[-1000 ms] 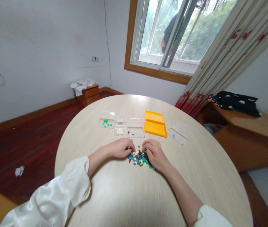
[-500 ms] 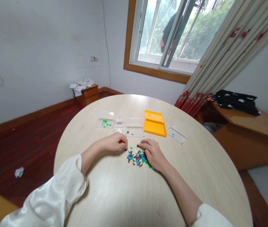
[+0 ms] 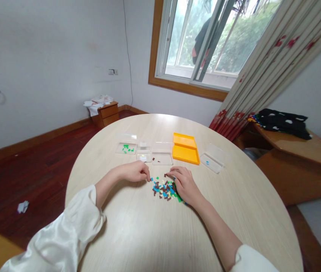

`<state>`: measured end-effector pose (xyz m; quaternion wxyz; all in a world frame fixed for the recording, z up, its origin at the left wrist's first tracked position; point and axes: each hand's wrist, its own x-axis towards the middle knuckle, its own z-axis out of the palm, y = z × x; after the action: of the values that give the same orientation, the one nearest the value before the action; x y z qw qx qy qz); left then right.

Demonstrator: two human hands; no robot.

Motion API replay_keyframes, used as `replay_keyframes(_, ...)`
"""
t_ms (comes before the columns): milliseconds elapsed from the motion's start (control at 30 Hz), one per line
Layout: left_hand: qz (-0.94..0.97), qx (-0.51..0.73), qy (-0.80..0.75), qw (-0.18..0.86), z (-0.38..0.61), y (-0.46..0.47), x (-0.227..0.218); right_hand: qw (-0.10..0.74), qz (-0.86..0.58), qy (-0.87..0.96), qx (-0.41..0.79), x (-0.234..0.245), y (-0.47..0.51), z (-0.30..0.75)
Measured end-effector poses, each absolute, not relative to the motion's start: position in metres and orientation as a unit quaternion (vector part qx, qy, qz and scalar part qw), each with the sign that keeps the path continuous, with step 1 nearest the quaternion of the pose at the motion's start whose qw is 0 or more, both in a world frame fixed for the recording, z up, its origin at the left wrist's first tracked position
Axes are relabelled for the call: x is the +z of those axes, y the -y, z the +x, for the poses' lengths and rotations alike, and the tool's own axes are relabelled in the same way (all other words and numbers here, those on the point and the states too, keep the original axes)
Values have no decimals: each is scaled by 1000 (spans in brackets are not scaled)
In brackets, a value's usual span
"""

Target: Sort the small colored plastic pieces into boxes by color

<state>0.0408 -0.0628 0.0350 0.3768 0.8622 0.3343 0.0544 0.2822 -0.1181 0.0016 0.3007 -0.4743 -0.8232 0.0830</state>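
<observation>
A pile of small toy bricks (image 3: pixel 163 192) in brown, blue, green and pale yellow lies on the round table (image 3: pixel 149 230). At the pile's upper left is my left hand (image 3: pixel 137 172), its fingers curled and the index fingertip pointing down. That fingertip is beside a brown brick (image 3: pixel 150 179); whether anything is inside the fingers is hidden. My right hand (image 3: pixel 185 184) rests over the pile's right side with fingers stretched out, covering some bricks. Its index fingertip is at another brown brick (image 3: pixel 165 175). A lone green brick (image 3: pixel 157 178) lies between the hands.
Beyond the hands stand open clear boxes: one with green bricks (image 3: pixel 118 152), a small one (image 3: pixel 144 160), one with brown pieces (image 3: pixel 167 163) and one with blue pieces (image 3: pixel 217 170). An open orange box (image 3: pixel 186 153) stands among them.
My left hand has shifted slightly left, uncovering more of the brown brick at its fingertip. My right index fingertip has drawn a little right from its brown brick.
</observation>
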Motion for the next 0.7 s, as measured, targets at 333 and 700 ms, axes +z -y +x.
replay_keyframes(333, 862, 39, -343, 371, 40, 66, 42, 287, -479, 825, 90, 2, 118, 281)
replay_keyframes(700, 857, 92, -372, 345, 38, 63, 36, 287, -492, 817, 90, 5, 121, 278)
